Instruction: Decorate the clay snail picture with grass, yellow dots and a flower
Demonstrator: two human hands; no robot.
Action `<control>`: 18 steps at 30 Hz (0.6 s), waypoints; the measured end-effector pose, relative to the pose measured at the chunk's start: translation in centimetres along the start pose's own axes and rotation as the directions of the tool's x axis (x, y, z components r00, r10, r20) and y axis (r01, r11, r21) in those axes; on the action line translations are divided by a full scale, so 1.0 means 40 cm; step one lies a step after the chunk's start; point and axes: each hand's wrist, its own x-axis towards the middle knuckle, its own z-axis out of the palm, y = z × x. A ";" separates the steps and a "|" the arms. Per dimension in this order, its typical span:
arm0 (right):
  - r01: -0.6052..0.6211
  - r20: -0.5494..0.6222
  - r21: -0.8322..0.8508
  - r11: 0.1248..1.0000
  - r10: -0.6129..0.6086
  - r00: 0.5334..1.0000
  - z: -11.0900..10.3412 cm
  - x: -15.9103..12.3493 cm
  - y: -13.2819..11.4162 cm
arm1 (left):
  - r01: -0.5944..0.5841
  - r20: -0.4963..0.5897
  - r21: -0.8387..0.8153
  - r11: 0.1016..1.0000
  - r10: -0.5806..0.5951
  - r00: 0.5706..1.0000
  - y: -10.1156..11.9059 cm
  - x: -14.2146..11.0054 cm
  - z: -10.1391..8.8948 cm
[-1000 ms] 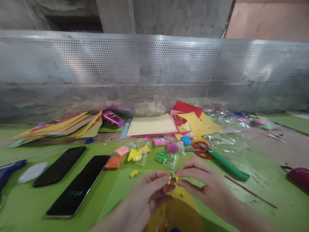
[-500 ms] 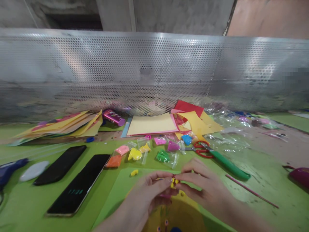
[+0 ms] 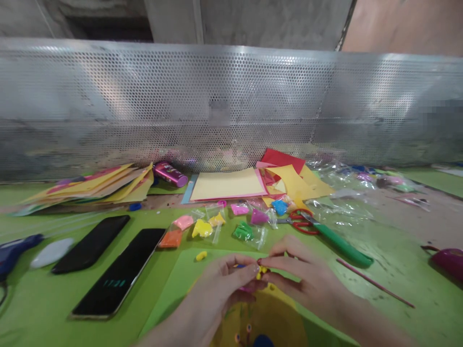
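My left hand (image 3: 226,282) and my right hand (image 3: 302,267) meet above a green sheet (image 3: 173,284). Between their fingertips is a small lumpy piece of yellow modelling clay (image 3: 260,273). My left fingers are closed on it, and bits of pink and blue show among them. The right thumb and fingers pinch its other side. Below lies a round brownish-yellow piece (image 3: 275,318) with a blue dot and small stalked eyes, cut off by the frame's bottom edge. A loose bit of yellow clay (image 3: 201,256) rests on the sheet left of my hands.
Small bags of coloured clay (image 3: 244,231) lie beyond my hands. Red-handled scissors (image 3: 302,221) and a green-handled tool (image 3: 342,245) are to the right, near a thin stick (image 3: 374,282). A phone (image 3: 119,274), a black case (image 3: 92,243) and a blue glue gun (image 3: 16,253) lie left.
The fingers of both hands have shifted very slightly around the yellow clay. Otherwise the view has only moved a little.
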 end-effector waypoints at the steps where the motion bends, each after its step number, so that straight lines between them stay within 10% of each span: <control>1: -0.002 -0.003 -0.001 1.000 0.002 1.000 -0.001 0.000 -0.001 | -0.007 0.005 0.008 1.000 0.007 1.000 0.002 -0.002 0.001; 18: 0.001 0.020 0.003 1.000 -0.002 1.000 -0.009 0.002 -0.006 | 0.002 0.052 0.066 0.998 -0.005 0.999 0.011 -0.007 0.009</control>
